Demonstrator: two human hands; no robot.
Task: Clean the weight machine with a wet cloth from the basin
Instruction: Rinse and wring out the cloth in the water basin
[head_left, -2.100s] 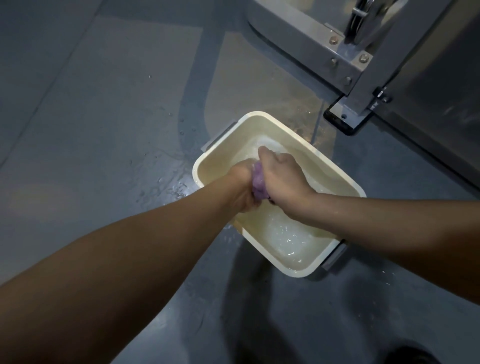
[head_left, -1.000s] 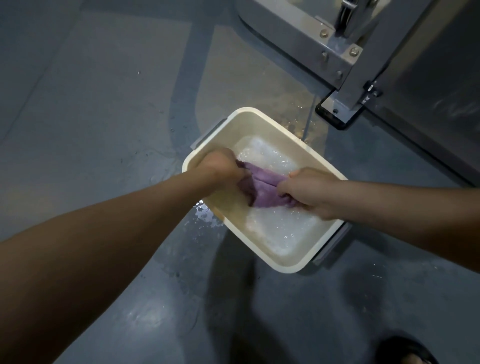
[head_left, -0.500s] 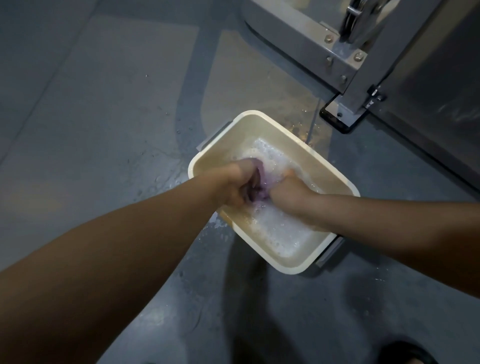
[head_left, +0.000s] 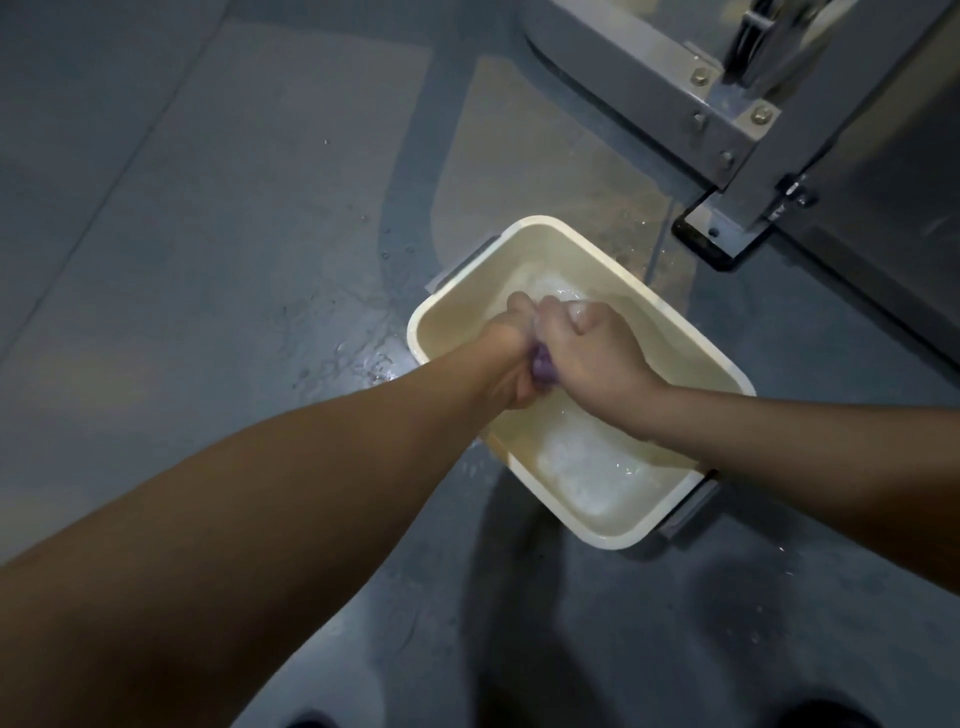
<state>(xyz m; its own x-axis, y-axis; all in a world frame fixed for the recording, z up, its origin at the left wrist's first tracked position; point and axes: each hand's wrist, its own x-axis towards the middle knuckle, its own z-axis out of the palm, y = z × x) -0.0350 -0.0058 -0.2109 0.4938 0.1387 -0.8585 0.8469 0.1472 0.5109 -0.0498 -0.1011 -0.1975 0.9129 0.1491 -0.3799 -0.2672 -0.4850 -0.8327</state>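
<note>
The basin sat on the floor, in front and left of the machine. Over its water, the left hand and right hand met, the cloth gripped between them.

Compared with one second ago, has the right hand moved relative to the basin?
Yes. The right hand left the right rim of the basin and came toward its middle, meeting the left hand around the bunched purple cloth.

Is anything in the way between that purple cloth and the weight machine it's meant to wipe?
Nothing visible. The left hand and right hand grip the purple cloth over the basin; only wet floor separates it from the weight machine.
</note>
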